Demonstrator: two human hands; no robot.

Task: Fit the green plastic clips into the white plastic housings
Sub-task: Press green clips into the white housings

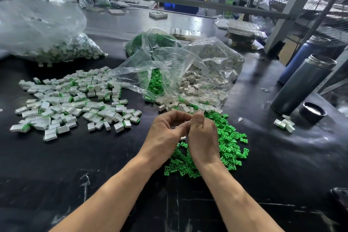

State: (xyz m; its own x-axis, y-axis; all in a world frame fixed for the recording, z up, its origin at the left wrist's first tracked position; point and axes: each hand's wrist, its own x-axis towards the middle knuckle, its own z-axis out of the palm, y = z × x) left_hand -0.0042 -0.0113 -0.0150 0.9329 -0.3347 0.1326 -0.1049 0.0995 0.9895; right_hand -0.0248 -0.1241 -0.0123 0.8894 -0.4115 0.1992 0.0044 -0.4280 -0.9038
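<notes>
Housing [183, 138] sits pinched between left hand [165, 133] and right hand [204, 137].

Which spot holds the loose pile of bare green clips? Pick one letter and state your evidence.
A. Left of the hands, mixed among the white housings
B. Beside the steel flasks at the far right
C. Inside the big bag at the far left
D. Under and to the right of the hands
D: the loose green clips lie spread on the black table beneath and to the right of the right hand, which meets the left hand.
</notes>
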